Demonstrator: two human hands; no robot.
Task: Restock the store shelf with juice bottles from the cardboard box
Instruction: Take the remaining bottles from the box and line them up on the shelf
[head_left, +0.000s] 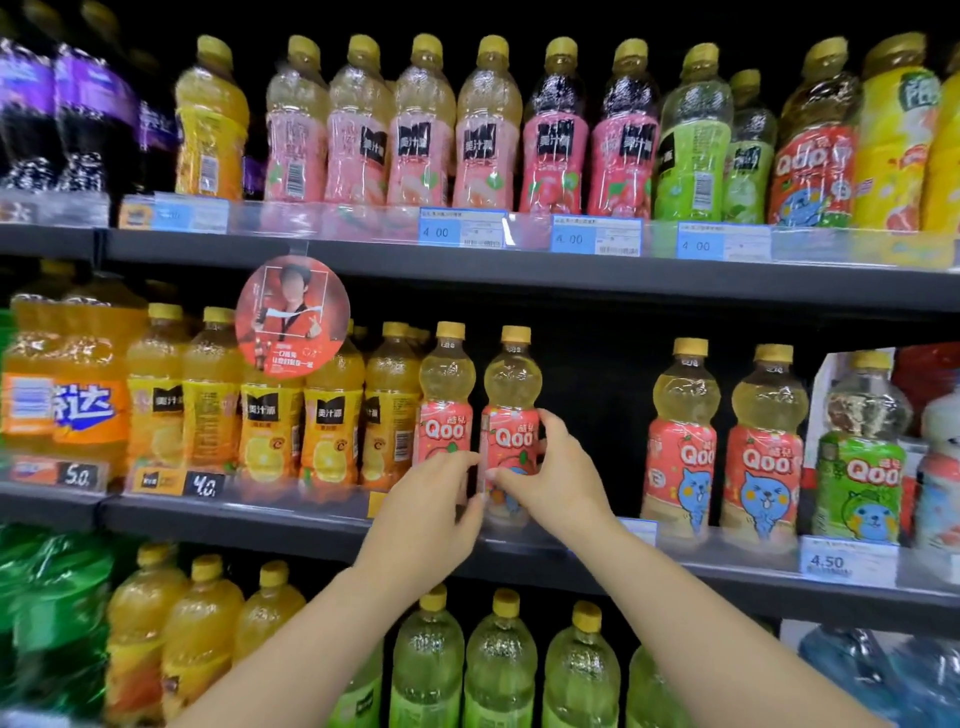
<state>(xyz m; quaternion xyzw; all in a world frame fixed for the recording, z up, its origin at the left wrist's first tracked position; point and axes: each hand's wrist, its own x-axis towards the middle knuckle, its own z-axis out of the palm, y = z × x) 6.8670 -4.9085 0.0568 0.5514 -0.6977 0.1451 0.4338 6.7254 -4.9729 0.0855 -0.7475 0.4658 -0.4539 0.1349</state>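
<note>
Store shelving fills the view, three dark tiers packed with drink bottles, all upright. Both hands reach to the middle shelf (311, 514) and meet on one pink-labelled Qoo juice bottle (511, 415) with pale yellow liquid and a yellow cap.

Right hand (550, 467): fingers curled round the bottle's right side over the label, thumb crossing the lower front. Grasping it.

Left hand (431, 512): thumb and fingertips pinch the bottle's lower left edge, beside the label seam. Also grasping it.

Bottle stands upright at the shelf's front edge; its base is hidden behind the hands, so contact with the shelf cannot be confirmed.

Just left of the left hand: a second pink Qoo bottle (447, 400), touching or nearly touching the held one. Further left, a row of orange juice bottles (332, 415) with yellow labels, and a round red hanging promo tag (292, 316) dangling from the shelf above.

Right of the right hand: a dark gap in the row, then two more pink Qoo bottles (727, 441) side by side, then a green-labelled Qoo bottle (857, 457).

Above the hands: the top shelf carries pink-labelled bottles (389, 124) and green ones, with blue price tags (460, 228) along the rail.

Below the forearms: large bottles of green drink (498, 660) on the bottom tier, orange ones further left.

Cardboard box not in view.
</note>
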